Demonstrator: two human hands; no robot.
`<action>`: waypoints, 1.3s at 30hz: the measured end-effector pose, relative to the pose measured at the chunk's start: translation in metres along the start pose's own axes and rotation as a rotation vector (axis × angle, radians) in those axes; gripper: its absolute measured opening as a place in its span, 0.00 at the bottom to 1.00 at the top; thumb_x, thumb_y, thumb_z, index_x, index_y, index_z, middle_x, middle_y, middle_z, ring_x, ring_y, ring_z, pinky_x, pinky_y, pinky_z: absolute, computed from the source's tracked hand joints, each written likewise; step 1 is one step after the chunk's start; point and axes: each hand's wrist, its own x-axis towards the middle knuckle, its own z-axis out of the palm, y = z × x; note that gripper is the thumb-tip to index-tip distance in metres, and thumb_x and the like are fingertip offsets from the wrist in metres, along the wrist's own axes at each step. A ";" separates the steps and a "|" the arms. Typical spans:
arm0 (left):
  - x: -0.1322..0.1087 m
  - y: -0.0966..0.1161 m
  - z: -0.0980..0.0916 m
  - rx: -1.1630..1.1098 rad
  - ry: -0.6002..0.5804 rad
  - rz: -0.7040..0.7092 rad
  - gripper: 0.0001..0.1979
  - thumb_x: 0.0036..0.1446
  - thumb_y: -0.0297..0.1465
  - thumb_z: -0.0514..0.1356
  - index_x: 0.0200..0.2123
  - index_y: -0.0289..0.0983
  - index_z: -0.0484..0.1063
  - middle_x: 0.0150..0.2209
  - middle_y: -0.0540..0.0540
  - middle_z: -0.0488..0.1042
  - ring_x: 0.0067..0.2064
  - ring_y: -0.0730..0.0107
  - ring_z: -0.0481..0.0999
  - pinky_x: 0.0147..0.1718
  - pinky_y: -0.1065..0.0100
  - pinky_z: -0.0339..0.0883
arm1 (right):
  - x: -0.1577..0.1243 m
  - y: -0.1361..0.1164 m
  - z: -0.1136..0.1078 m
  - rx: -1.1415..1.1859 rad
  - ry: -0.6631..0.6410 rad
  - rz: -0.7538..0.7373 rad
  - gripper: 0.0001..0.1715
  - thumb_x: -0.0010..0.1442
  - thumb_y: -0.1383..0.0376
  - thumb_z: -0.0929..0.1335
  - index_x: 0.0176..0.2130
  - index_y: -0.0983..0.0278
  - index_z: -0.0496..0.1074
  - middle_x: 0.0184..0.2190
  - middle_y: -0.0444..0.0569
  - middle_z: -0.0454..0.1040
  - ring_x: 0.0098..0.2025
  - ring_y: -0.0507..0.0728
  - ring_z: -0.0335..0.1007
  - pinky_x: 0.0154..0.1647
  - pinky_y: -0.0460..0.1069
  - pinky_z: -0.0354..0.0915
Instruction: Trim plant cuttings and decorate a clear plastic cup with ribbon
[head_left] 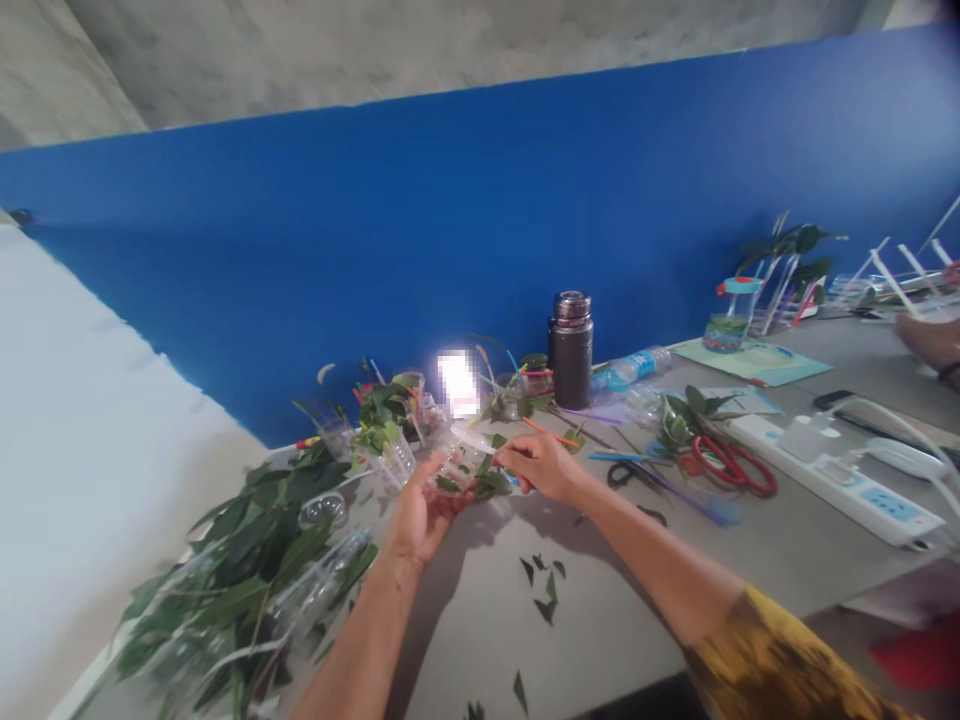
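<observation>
The left hand (424, 510) grips a clear cup (457, 470), tilted rightward; the right hand (540, 467) pinches narrowly at its leaves (491, 485). Bare bench (465, 640) lies toward the near edge.

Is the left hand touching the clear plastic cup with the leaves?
Touching: the head view shows the left hand cupped under the clear plastic cup, its fingers pressed against the cup's side.
</observation>
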 end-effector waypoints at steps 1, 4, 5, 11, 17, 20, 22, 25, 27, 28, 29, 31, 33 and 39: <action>0.001 0.000 -0.001 -0.012 -0.004 -0.012 0.09 0.62 0.30 0.59 0.41 0.32 0.76 0.30 0.42 0.82 0.25 0.64 0.80 0.20 0.69 0.74 | 0.000 0.000 0.000 -0.006 0.004 -0.002 0.16 0.65 0.60 0.67 0.34 0.67 0.79 0.15 0.40 0.68 0.19 0.49 0.58 0.22 0.44 0.51; 0.004 0.001 -0.004 -0.039 -0.038 -0.045 0.11 0.64 0.33 0.57 0.41 0.32 0.76 0.29 0.43 0.82 0.23 0.65 0.79 0.18 0.70 0.72 | 0.000 -0.001 -0.001 -0.010 0.017 0.000 0.15 0.64 0.59 0.68 0.33 0.67 0.79 0.15 0.40 0.68 0.19 0.49 0.57 0.21 0.45 0.50; 0.005 0.001 -0.006 -0.042 -0.066 -0.060 0.12 0.65 0.34 0.57 0.41 0.32 0.76 0.29 0.42 0.82 0.23 0.65 0.79 0.18 0.70 0.72 | 0.000 0.000 -0.001 -0.005 0.019 0.002 0.15 0.64 0.59 0.69 0.33 0.67 0.79 0.15 0.40 0.67 0.19 0.49 0.57 0.21 0.45 0.50; 0.011 -0.006 -0.016 -0.065 -0.362 -0.139 0.18 0.61 0.42 0.62 0.41 0.30 0.78 0.30 0.37 0.82 0.26 0.65 0.80 0.20 0.72 0.72 | 0.004 0.010 0.000 0.124 -0.016 -0.011 0.19 0.61 0.52 0.72 0.36 0.67 0.80 0.15 0.40 0.69 0.19 0.49 0.61 0.22 0.44 0.54; 0.017 -0.017 -0.025 -0.088 -0.531 -0.264 0.25 0.62 0.47 0.63 0.45 0.28 0.78 0.33 0.36 0.82 0.28 0.65 0.81 0.17 0.76 0.68 | 0.007 0.016 -0.003 0.412 -0.124 0.014 0.35 0.47 0.44 0.80 0.43 0.68 0.80 0.16 0.39 0.68 0.19 0.48 0.59 0.22 0.45 0.59; 0.021 -0.023 -0.031 -0.126 -0.640 -0.333 0.27 0.62 0.50 0.63 0.45 0.29 0.78 0.34 0.36 0.82 0.26 0.67 0.81 0.16 0.76 0.67 | 0.007 0.017 -0.006 0.539 -0.270 -0.016 0.41 0.46 0.44 0.81 0.51 0.68 0.79 0.16 0.36 0.67 0.18 0.47 0.56 0.22 0.45 0.59; 0.025 -0.027 -0.035 -0.126 -0.698 -0.368 0.28 0.62 0.52 0.62 0.45 0.29 0.78 0.34 0.37 0.82 0.23 0.70 0.78 0.15 0.76 0.67 | 0.006 0.018 -0.008 0.602 -0.360 -0.029 0.41 0.48 0.46 0.81 0.53 0.67 0.78 0.14 0.34 0.64 0.17 0.46 0.54 0.22 0.44 0.59; 0.030 -0.032 -0.040 -0.080 -0.745 -0.396 0.31 0.65 0.55 0.56 0.47 0.31 0.77 0.33 0.38 0.83 0.19 0.70 0.76 0.14 0.74 0.67 | 0.005 0.019 -0.011 0.649 -0.459 -0.038 0.39 0.51 0.49 0.81 0.55 0.66 0.77 0.13 0.32 0.61 0.17 0.46 0.51 0.21 0.44 0.59; 0.032 -0.032 -0.042 -0.036 -0.762 -0.404 0.34 0.65 0.58 0.53 0.49 0.33 0.76 0.33 0.39 0.83 0.19 0.67 0.77 0.13 0.73 0.65 | 0.004 0.019 -0.012 0.648 -0.496 -0.046 0.37 0.52 0.50 0.80 0.55 0.65 0.77 0.14 0.33 0.62 0.17 0.46 0.51 0.21 0.44 0.59; 0.033 -0.031 -0.043 -0.003 -0.767 -0.414 0.36 0.64 0.60 0.52 0.49 0.33 0.76 0.33 0.38 0.83 0.19 0.66 0.78 0.12 0.73 0.64 | 0.004 0.019 -0.012 0.636 -0.500 -0.050 0.36 0.52 0.51 0.80 0.55 0.65 0.77 0.15 0.33 0.64 0.17 0.46 0.52 0.22 0.44 0.60; 0.034 -0.029 -0.043 0.041 -0.767 -0.424 0.38 0.62 0.62 0.52 0.48 0.33 0.77 0.32 0.38 0.83 0.20 0.65 0.79 0.12 0.73 0.63 | 0.004 0.019 -0.012 0.617 -0.494 -0.052 0.36 0.52 0.51 0.81 0.55 0.65 0.78 0.16 0.34 0.66 0.18 0.46 0.54 0.22 0.44 0.60; 0.033 -0.023 -0.043 0.162 -0.739 -0.433 0.42 0.58 0.66 0.52 0.45 0.31 0.78 0.31 0.37 0.83 0.20 0.63 0.79 0.12 0.72 0.62 | 0.005 0.020 -0.012 0.573 -0.468 -0.051 0.35 0.52 0.52 0.81 0.54 0.64 0.78 0.19 0.36 0.69 0.19 0.46 0.56 0.23 0.44 0.61; 0.031 -0.018 -0.041 0.326 -0.631 -0.386 0.43 0.56 0.67 0.53 0.43 0.31 0.79 0.29 0.36 0.82 0.20 0.62 0.78 0.12 0.71 0.62 | 0.006 0.022 -0.011 0.546 -0.444 -0.051 0.34 0.52 0.51 0.80 0.54 0.64 0.78 0.19 0.36 0.69 0.19 0.47 0.57 0.23 0.44 0.62; 0.018 -0.011 -0.026 0.660 -0.153 0.241 0.27 0.56 0.55 0.64 0.38 0.35 0.81 0.31 0.40 0.83 0.31 0.59 0.79 0.27 0.65 0.71 | 0.005 0.016 -0.012 0.469 -0.388 -0.113 0.34 0.54 0.46 0.78 0.50 0.66 0.80 0.14 0.35 0.63 0.18 0.48 0.57 0.24 0.46 0.63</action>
